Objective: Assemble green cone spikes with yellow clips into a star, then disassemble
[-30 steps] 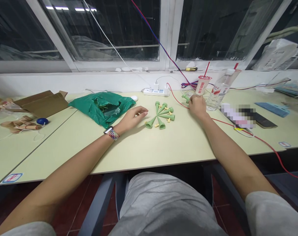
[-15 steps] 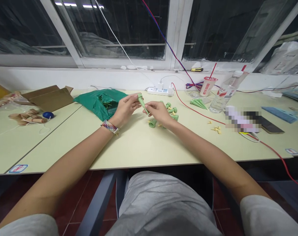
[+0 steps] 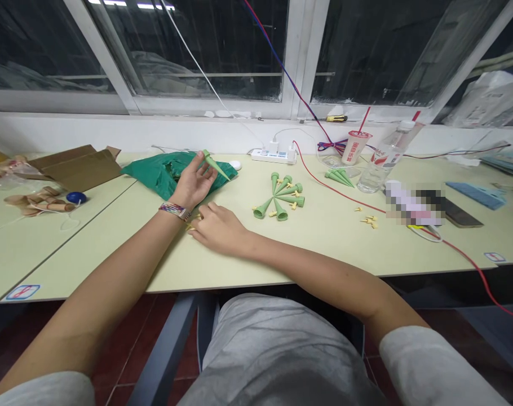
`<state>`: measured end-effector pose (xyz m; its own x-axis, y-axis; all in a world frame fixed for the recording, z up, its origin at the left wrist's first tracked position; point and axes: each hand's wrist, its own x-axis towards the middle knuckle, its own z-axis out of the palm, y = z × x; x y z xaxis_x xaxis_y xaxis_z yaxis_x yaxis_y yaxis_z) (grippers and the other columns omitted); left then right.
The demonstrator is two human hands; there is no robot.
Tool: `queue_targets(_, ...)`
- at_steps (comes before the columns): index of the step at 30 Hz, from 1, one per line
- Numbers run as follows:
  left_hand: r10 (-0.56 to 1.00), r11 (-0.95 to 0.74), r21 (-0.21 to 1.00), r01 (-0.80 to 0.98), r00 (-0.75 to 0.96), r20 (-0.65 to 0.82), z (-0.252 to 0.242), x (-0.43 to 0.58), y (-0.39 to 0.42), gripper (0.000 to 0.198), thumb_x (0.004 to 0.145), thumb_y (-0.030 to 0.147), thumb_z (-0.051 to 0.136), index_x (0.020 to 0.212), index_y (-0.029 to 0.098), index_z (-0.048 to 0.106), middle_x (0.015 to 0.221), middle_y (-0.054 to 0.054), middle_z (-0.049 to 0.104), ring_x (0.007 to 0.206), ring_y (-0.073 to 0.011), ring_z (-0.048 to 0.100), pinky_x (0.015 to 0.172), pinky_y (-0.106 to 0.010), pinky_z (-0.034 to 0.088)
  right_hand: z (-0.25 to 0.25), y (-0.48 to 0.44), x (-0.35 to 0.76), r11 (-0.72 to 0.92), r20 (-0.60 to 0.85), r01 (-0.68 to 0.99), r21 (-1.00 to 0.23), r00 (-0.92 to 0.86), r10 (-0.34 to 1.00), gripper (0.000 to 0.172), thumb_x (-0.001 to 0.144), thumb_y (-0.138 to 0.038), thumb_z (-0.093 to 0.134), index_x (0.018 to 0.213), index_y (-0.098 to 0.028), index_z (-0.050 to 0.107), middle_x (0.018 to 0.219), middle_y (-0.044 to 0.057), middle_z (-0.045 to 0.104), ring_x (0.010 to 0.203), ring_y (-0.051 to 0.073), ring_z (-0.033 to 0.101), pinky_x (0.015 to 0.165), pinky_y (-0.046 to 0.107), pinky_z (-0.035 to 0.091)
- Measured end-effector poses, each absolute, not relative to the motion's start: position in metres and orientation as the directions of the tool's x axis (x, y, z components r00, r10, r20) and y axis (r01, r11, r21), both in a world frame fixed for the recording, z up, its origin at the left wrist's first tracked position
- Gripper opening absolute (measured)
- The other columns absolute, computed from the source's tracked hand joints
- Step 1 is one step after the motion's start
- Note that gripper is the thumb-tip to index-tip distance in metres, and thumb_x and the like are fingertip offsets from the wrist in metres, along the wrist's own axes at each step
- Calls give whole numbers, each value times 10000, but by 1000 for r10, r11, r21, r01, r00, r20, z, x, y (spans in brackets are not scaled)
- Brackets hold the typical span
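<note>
My left hand (image 3: 193, 183) is raised over the green plastic bag (image 3: 149, 173), its fingers closed on a green plant watering spike (image 3: 216, 165) with the tip slanting down to the right. My right hand (image 3: 220, 228) is low on the table beside my left wrist, fingers curled down among small yellow valves (image 3: 189, 226). The fingers hide most of those valves, so what they grip cannot be seen. To the right, several green spikes with yellow valves (image 3: 282, 198) lie in a fan, their tips meeting in the middle.
More green spikes (image 3: 339, 177) and loose yellow valves (image 3: 370, 221) lie farther right. Behind are a power strip (image 3: 272, 156), a paper cup (image 3: 356, 148) and a water bottle (image 3: 381, 166). A red cable (image 3: 345, 194) crosses the table. Cardboard (image 3: 76, 169) and a wooden toy (image 3: 45, 201) sit left.
My right hand has left the spike and moved left and down to the yellow valves by my left wrist. My left hand has shifted left with the spike. The fanned spikes are now uncovered.
</note>
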<state>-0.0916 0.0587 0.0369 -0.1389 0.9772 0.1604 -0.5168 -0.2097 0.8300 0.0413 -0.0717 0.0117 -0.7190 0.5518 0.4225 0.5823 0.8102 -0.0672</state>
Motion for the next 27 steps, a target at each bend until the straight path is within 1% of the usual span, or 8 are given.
queue_targets(3, 977, -210, 839, -502, -86, 193, 38, -88, 55, 193, 851, 320, 900, 952, 233, 760, 1013, -51, 754, 1028, -183, 721, 902, -265, 616, 8, -67, 45, 825, 431, 564, -29, -737, 520, 329, 1099, -230, 440, 1148, -176, 761, 1176, 160, 689, 1125, 318, 571, 944, 424, 504)
queue_targets(6, 971, -231, 855, -465, -61, 229, 38, -86, 53, 202, 846, 317, 905, 974, 238, 771, 1006, -53, 767, 1056, -195, 728, 934, -279, 623, 8, -67, 53, 811, 408, 585, -26, -734, 542, 335, 1077, -164, 427, 1139, -204, 754, 1167, 133, 693, 1100, 300, 579, 908, 402, 505)
queue_targets(10, 967, -248, 869, -427, -49, 252, 36, -83, 52, 224, 843, 334, 908, 991, 237, 770, 959, -51, 775, 1063, -213, 742, 951, -322, 638, 12, -67, 64, 783, 363, 607, -137, -704, 610, 275, 1077, -220, 478, 1076, -210, 752, 1136, 112, 697, 1062, 277, 579, 880, 374, 502)
queue_targets(18, 968, -210, 852, -480, 17, 249, 40, -76, 44, 188, 841, 166, 896, 944, 181, 739, 952, -37, 770, 1032, -163, 753, 1053, -270, 597, 13, -57, 70, 748, 334, 599, -287, -669, 664, 209, 1039, -189, 537, 938, -199, 720, 1098, 113, 663, 1094, 282, 579, 886, 374, 495)
queue_targets(21, 965, -194, 858, -475, 68, 255, 42, -75, 40, 213, 837, 137, 888, 1008, 180, 770, 1000, -37, 783, 1061, -159, 755, 1103, -275, 573, 17, -54, 78, 806, 404, 478, -349, -699, 590, 139, 1035, -174, 556, 947, -194, 662, 1069, 92, 675, 1079, 258, 596, 919, 371, 502)
queue_targets(24, 956, -199, 871, -448, 106, 273, 41, -72, 36, 272, 812, 143, 900, 1061, 181, 799, 1095, -58, 800, 1142, -183, 748, 1128, -292, 559, 25, -50, 99, 871, 524, 238, -429, -720, 455, 93, 1045, -180, 543, 992, -199, 617, 1032, 57, 695, 1008, 208, 631, 925, 347, 522)
queue_targets(25, 954, -200, 881, -429, 121, 275, 41, -71, 34, 291, 799, 156, 911, 1070, 178, 808, 1123, -71, 804, 1168, -199, 744, 1130, -302, 558, 28, -48, 109, 871, 566, 172, -460, -699, 437, 81, 1043, -190, 541, 1003, -200, 611, 1023, 47, 699, 972, 191, 644, 910, 336, 535)
queue_targets(27, 949, -194, 907, -375, 162, 270, 40, -67, 31, 336, 775, 199, 938, 1089, 171, 822, 1161, -100, 808, 1203, -230, 737, 1126, -326, 560, 32, -42, 132, 847, 644, 126, -517, -595, 482, 56, 1018, -211, 563, 1004, -205, 617, 1003, 34, 703, 913, 170, 664, 870, 318, 561)
